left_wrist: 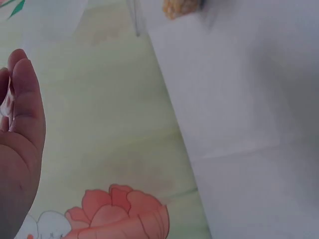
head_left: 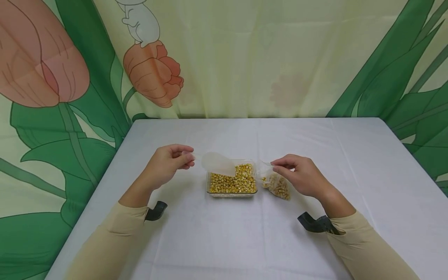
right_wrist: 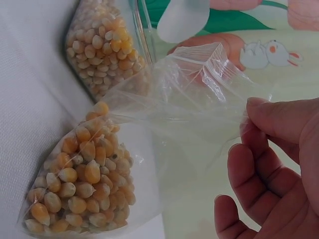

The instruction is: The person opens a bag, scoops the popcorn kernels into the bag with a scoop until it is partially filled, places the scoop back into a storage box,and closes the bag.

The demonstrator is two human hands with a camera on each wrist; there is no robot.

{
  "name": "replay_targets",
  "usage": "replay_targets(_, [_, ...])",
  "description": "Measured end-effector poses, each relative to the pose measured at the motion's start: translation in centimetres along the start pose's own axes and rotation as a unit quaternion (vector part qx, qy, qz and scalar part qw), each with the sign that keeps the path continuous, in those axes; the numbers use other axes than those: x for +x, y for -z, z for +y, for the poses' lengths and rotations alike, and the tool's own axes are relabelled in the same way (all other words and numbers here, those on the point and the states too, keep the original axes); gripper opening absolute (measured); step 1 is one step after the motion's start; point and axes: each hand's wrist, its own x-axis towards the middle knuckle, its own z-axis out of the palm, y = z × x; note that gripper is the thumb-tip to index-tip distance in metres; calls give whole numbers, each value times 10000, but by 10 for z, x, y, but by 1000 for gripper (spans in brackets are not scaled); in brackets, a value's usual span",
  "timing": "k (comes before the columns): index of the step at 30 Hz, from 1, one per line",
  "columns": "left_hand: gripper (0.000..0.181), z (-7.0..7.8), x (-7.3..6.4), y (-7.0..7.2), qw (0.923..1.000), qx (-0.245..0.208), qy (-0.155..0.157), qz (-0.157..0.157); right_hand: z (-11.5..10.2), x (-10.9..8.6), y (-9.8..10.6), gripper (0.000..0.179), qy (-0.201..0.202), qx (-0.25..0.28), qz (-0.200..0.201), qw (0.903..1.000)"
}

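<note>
My left hand (head_left: 167,165) grips the handle of a translucent white scoop (head_left: 217,163). The scoop's bowl hangs above the left back part of a clear glass container (head_left: 232,195), which is filled with yellow corn kernels (head_left: 241,179). At the container's right side a clear zip bag (right_wrist: 199,69) stands on the table with corn kernels (right_wrist: 92,184) in its lower part. Thumb and forefinger of my right hand (head_left: 302,175) pinch the bag's upper edge, while the other fingers curl loosely. In the left wrist view the left hand (left_wrist: 22,134) shows only at the edge.
A white cloth covers the table (head_left: 224,241). Behind it hangs a pale curtain (head_left: 231,58) printed with tulips and leaves. Black wrist mounts (head_left: 156,210) stick out from both beige sleeves (head_left: 112,237).
</note>
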Motion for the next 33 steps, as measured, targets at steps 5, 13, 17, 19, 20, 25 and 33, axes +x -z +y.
replay_targets(5, [30, 2, -4, 9, 9990, 425, 57, 99, 0, -1, 1, 17, -53, -22, -11, 10000])
replay_targets(13, [29, 3, -5, 15, 9961, 859, 131, 144, 0, 0, 0, 17, 0, -2, -12, 10000])
replay_targets(17, [29, 4, -4, 16, 9932, 1148, 146, 155, 0, 0, 0, 17, -19, -16, -24, 10000])
replay_targets(19, [30, 6, -4, 16, 9916, 1278, 151, 138, 0, 0, 0, 17, -34, -12, -25, 10000])
replay_targets(20, [31, 6, -3, 15, 9908, 1338, 163, 131, 0, 0, 0, 17, -37, -9, -27, 10000])
replay_targets(25, [31, 10, 1, 14, 9873, 1581, 126, 71, 0, 0, 0, 17, -36, -4, -16, 10000])
replay_targets(33, [28, 13, 7, 7, 9837, 1795, -49, -49, 0, 0, 0, 16, 12, 15, -3, 10000])
